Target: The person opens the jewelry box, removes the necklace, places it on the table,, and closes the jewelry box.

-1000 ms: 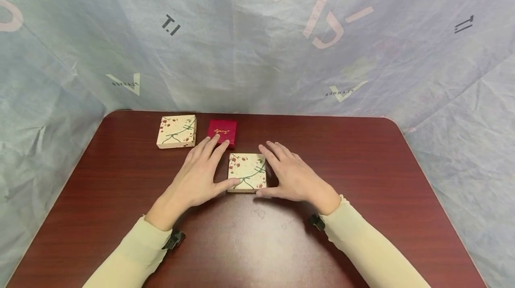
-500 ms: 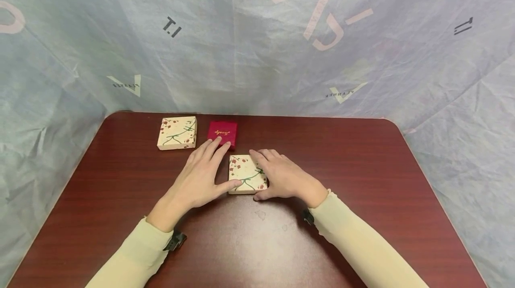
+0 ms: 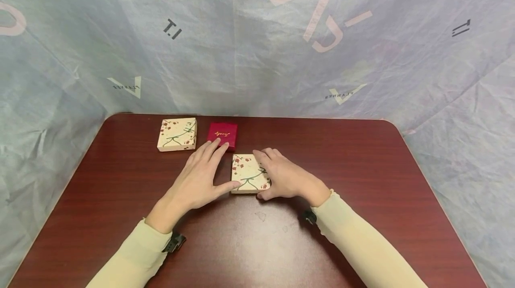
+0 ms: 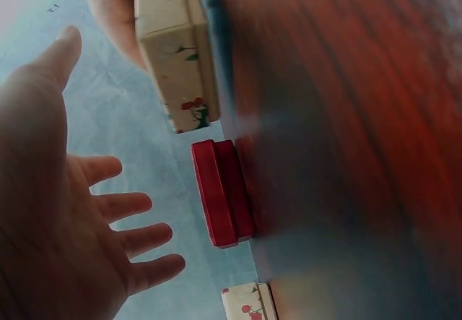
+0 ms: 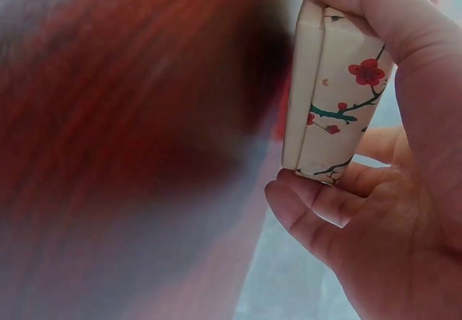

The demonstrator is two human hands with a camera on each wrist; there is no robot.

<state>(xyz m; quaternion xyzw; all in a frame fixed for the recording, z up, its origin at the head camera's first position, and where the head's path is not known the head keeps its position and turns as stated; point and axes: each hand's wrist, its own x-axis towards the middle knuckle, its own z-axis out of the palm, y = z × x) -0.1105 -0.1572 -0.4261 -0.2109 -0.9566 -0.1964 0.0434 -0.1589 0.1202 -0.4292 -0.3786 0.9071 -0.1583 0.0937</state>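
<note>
Flowered box [image 3: 245,171] at the center of the frame, held in the right hand [image 3: 287,174] — thumb at its lower edge, fingers at its upper. Left hand [image 3: 193,180] just left, fingers straight, spread wide. Red box [image 3: 223,131] above, partly covered by fingertips; matching box [image 3: 177,134] at upper left.

Curtained-off tabletop workspace, pale printed sheeting [image 3: 257,55] on three sides, reddish-brown wood-grain table [image 3: 362,163]
</note>
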